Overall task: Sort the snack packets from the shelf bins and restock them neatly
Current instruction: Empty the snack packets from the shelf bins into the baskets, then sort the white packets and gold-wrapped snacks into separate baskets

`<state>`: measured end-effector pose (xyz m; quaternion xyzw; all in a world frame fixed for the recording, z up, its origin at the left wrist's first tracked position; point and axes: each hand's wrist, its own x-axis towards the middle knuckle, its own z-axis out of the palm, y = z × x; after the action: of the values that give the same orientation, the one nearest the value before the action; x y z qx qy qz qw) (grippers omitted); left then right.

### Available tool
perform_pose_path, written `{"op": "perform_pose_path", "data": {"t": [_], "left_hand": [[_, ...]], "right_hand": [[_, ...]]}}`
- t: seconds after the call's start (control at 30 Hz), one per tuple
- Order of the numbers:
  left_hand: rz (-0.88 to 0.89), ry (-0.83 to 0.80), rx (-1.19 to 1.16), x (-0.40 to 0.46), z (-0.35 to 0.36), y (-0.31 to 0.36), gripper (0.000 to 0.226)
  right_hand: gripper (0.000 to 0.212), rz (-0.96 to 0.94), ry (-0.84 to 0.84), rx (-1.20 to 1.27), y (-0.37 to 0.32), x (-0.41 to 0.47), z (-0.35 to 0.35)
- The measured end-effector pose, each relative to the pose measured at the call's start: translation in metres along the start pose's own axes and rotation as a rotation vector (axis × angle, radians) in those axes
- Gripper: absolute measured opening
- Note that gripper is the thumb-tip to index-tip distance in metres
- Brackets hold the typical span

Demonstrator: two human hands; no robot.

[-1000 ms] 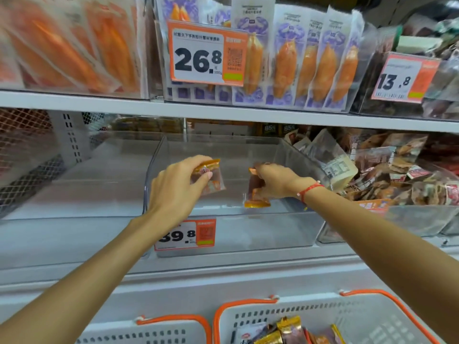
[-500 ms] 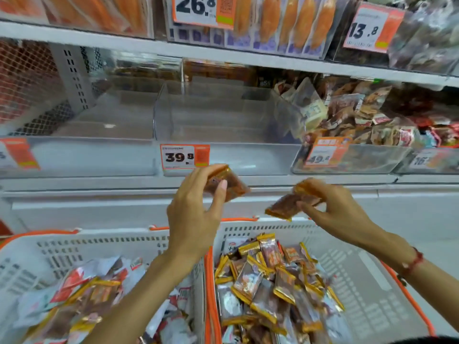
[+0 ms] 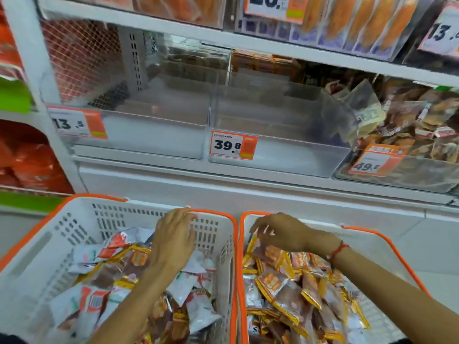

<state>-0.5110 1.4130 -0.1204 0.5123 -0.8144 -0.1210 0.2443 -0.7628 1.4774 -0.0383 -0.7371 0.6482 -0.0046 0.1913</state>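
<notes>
Below the shelf, two white baskets with orange rims side by side: left basket (image 3: pixel 74 234) holding a mix of white-and-red packets (image 3: pixel 119 240) and brown-and-gold ones, right basket (image 3: pixel 387 249) heaped with brown snack packets (image 3: pixel 285 294) edged in gold. Over the left basket, left hand (image 3: pixel 173 240) palm down, fingers straight and loosely spread, reaching toward the far wall, holding nothing visible. Over the far left corner of the right basket, right hand (image 3: pixel 283 235) with a red string at the wrist, fingers bent and spread just above the pile; blurred, so cannot tell whether fingertips touch or pinch a packet. On the shelf above, two clear bins: left clear bin (image 3: pixel 159 135) tagged 13.5, middle clear bin (image 3: pixel 285 150) carrying a 39.8 price tag (image 3: pixel 232 148), no packets visible in either. Just right of these, a third bin (image 3: pixel 407 175) tagged 49.5, piled with brownish packets. On the upper shelf, orange snack packs (image 3: pixel 372 18) standing in rows behind a 26-something tag
</notes>
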Motion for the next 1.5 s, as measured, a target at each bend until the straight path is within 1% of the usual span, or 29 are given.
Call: {"op": "perform_pose_path", "data": {"t": [0.07,0.13,0.2,0.23,0.3,0.37,0.4,0.43,0.47,0.5,0.53,0.57,0.63,0.7,0.77,0.87,0.9,0.93,1.0,1.07,1.1,1.17,1.23,1.27,1.33,1.4,1.47,1.5], "left_hand": [[-0.119,0.095,0.059,-0.006,0.002,-0.054,0.041],[-0.268,0.156,0.071,-0.015,0.003,-0.103,0.039],[-0.372,0.193,0.084,-0.023,0.003,-0.143,0.041],[-0.421,0.189,0.089,-0.024,0.003,-0.158,0.045],[-0.478,0.103,0.086,-0.025,0.003,-0.182,0.053],[-0.451,-0.048,0.069,-0.024,0.012,-0.203,0.053],[-0.418,-0.175,0.029,-0.025,0.018,-0.212,0.054],[-0.364,-0.314,-0.014,-0.027,0.025,-0.219,0.062],[-0.311,-0.437,-0.003,-0.031,0.031,-0.225,0.070],[-0.272,-0.530,0.041,-0.034,0.036,-0.229,0.069],[-0.243,-0.581,0.067,-0.037,0.039,-0.231,0.061],[-0.230,-0.582,0.060,-0.038,0.041,-0.232,0.055],[-0.198,-0.523,0.054,-0.039,0.042,-0.229,0.053],[-0.193,-0.549,0.127,-0.037,0.041,-0.227,0.053],[-0.188,-0.604,0.165,-0.033,0.040,-0.225,0.054],[-0.206,-0.710,0.136,-0.025,0.033,-0.223,0.057],[-0.216,-0.725,0.128,-0.024,0.029,-0.222,0.058],[-0.220,-0.710,0.123,-0.021,0.023,-0.220,0.060],[-0.201,-0.573,0.080,-0.016,0.014,-0.213,0.062],[-0.128,-0.467,-0.045,-0.008,0.004,-0.203,0.066],[-0.083,-0.463,-0.126,-0.003,0.000,-0.199,0.070],[-0.022,-0.532,-0.237,0.006,-0.005,-0.194,0.074],[-0.048,-0.600,-0.332,0.016,-0.005,-0.197,0.061],[-0.076,-0.615,-0.374,0.019,-0.005,-0.200,0.052],[-0.111,-0.607,-0.436,0.023,-0.007,-0.209,0.042],[-0.164,-0.628,-0.540,0.029,-0.006,-0.220,0.036],[-0.211,-0.683,-0.645,0.034,-0.005,-0.223,0.031],[-0.236,-0.722,-0.679,0.036,-0.005,-0.223,0.031]], "right_hand": [[0.028,-0.099,0.042,0.098,-0.037,0.044,0.029],[0.034,-0.144,0.096,0.159,-0.072,0.084,0.067],[0.039,-0.163,0.138,0.158,-0.095,0.118,0.106],[0.041,-0.179,0.132,0.135,-0.100,0.133,0.125],[0.043,-0.167,0.114,0.066,-0.106,0.155,0.153],[0.050,-0.090,0.030,0.006,-0.108,0.167,0.172],[0.059,-0.040,-0.020,-0.013,-0.110,0.170,0.182],[0.068,0.020,-0.072,-0.032,-0.113,0.171,0.191],[0.077,0.085,-0.134,-0.053,-0.117,0.171,0.200],[0.081,0.141,-0.181,-0.068,-0.121,0.170,0.209],[0.082,0.177,-0.200,-0.084,-0.124,0.168,0.215],[0.081,0.200,-0.191,-0.096,-0.127,0.168,0.220],[0.082,0.220,-0.139,-0.116,-0.130,0.167,0.221],[0.084,0.224,-0.073,-0.140,-0.132,0.168,0.220],[0.080,0.261,-0.060,-0.069,-0.138,0.170,0.220],[0.068,0.304,-0.090,0.036,-0.149,0.169,0.212],[0.063,0.318,-0.073,0.064,-0.151,0.167,0.207],[0.057,0.347,-0.047,0.107,-0.153,0.164,0.200],[0.041,0.401,0.000,0.249,-0.153,0.159,0.186],[0.026,0.410,-0.017,0.513,-0.150,0.157,0.167],[0.021,0.392,-0.063,0.658,-0.147,0.157,0.157],[0.023,0.361,-0.177,0.840,-0.143,0.157,0.135],[0.023,0.334,-0.241,0.926,-0.138,0.165,0.121],[0.023,0.320,-0.238,0.946,-0.136,0.170,0.118],[0.030,0.277,-0.189,0.965,-0.135,0.177,0.113],[0.032,0.246,-0.144,0.985,-0.134,0.188,0.115],[0.032,0.224,-0.074,1.013,-0.133,0.196,0.120],[0.038,0.219,-0.023,0.990,-0.133,0.198,0.122]]}}
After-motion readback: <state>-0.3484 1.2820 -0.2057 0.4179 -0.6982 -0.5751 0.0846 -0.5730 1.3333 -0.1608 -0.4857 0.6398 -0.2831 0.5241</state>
